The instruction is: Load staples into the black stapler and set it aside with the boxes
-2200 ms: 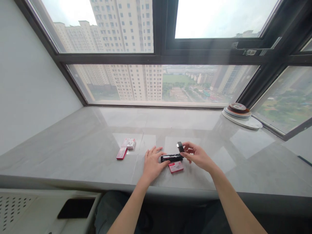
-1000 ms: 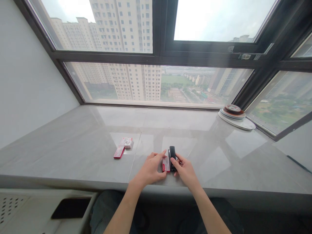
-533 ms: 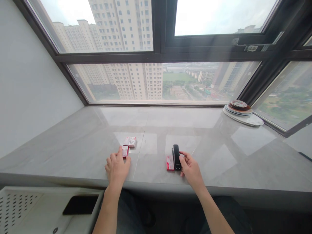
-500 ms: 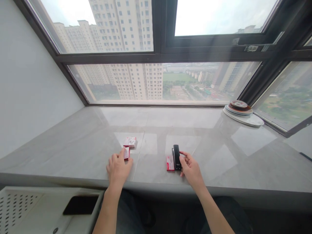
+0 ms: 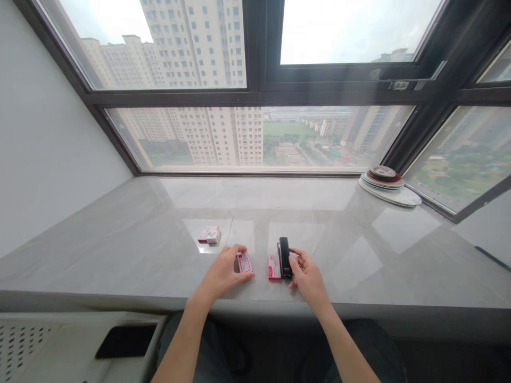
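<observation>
My left hand (image 5: 227, 271) is closed on a small red-and-white box (image 5: 244, 263), thumb at its near edge and fingers at its far edge. Just to the right, another red-and-white box (image 5: 274, 267) lies flat on the sill. Against that box's right side is a black stapler (image 5: 284, 258), its long side pointing away from me. My right hand (image 5: 305, 274) grips the stapler from its right side with thumb and fingers. Farther off to the left, two small boxes (image 5: 209, 234) sit together; their print is too small to read.
The grey marble-look sill (image 5: 343, 239) runs up to a dark window frame (image 5: 255, 98). In the far right corner is a stack of plates (image 5: 385, 183). Below the sill's front edge, at left, a white perforated surface (image 5: 59, 340) holds a black phone-like slab (image 5: 126, 341).
My left hand has moved right with a small box, away from the other boxes at left and close to the box by the stapler. My right hand stays at the stapler.
</observation>
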{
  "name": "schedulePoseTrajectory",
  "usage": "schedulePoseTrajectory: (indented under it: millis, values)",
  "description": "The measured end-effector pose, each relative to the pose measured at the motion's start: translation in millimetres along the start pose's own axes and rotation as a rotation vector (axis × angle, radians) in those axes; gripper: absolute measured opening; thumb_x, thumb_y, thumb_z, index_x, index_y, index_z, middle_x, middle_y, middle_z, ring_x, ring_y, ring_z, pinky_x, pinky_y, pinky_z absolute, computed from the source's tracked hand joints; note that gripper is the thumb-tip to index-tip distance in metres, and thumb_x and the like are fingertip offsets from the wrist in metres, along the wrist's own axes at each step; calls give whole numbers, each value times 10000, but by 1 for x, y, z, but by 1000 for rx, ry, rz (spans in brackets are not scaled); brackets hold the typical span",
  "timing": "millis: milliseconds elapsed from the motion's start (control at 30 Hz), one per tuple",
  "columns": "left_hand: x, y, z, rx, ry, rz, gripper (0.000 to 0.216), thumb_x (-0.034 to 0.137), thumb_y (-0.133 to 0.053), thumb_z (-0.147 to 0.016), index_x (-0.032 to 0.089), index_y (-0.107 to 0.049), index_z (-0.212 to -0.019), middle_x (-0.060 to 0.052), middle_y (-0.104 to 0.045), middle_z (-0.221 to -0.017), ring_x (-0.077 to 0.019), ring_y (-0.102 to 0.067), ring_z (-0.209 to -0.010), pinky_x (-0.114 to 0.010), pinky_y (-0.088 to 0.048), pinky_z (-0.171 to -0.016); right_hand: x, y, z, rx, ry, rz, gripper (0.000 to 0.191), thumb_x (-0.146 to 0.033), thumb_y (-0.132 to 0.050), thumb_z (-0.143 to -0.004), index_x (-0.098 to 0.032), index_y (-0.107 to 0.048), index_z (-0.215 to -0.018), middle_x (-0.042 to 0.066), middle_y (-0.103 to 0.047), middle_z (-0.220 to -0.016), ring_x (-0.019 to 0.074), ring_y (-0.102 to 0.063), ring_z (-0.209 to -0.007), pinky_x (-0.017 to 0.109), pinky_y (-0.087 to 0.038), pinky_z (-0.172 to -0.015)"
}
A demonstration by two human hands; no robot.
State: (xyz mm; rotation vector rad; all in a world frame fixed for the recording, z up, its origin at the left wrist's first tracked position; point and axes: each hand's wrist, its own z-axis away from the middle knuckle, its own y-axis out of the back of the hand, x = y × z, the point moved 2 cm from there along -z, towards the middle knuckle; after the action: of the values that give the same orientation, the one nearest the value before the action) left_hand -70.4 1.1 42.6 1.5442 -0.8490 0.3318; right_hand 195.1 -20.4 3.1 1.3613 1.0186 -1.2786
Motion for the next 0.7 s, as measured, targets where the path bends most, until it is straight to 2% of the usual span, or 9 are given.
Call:
schedulePoseTrajectory:
  millis: [133, 233, 333, 467, 700]
  values:
    - [36, -23, -13, -53, -139, 137, 650, 353, -869, -743, 316, -558, -1313, -41, -625, -1211, -269, -608, -1164, -397, -473, -1028, 0, 0, 0, -14, 6, -25, 624, -641, -584, -874, -184, -640, -1296, -31, -560, -663, 123, -494, -449, 245, -461, -415]
    - [53, -44, -18, -140, -190, 197, 685, 324, -878, -737, 319, -550, -1338, -47, -632, -1238, -280, -600, -1181, -408, -481, -1014, 2, 1, -1, -26, 4, -56, 618, -651, -590, -872, -183, -652, -1272, -20, -575, -674, 121, -491, -454, 250, -471, -418]
    - [56, -55, -20, -155, -191, 231, 719, 312, -893, -720, 304, -546, -1349, -58, -630, -1249, -290, -598, -1178, -422, -483, -1009, 5, 1, -3, -70, -21, -118, 621, -657, -621, -856, -173, -664, -1243, -38, -524, -626, 117, -456, -455, 265, -501, -431]
    - [51, -59, -25, -155, -189, 281, 774, 326, -919, -691, 289, -526, -1357, -67, -619, -1278, -290, -591, -1195, -426, -483, -1022, 10, 1, -6, -135, -39, -196, 636, -655, -669, -834, -160, -660, -1232, -72, -443, -591, 106, -409, -459, 295, -548, -457]
    - [48, -72, -28, -104, -227, 221, 883, 386, -947, -661, 316, -507, -1423, -87, -624, -1290, -321, -584, -1213, -472, -472, -1041, 10, 2, -4, -103, -22, -147, 632, -649, -628, -870, -162, -653, -1272, -31, -557, -669, 108, -452, -461, 296, -549, -455]
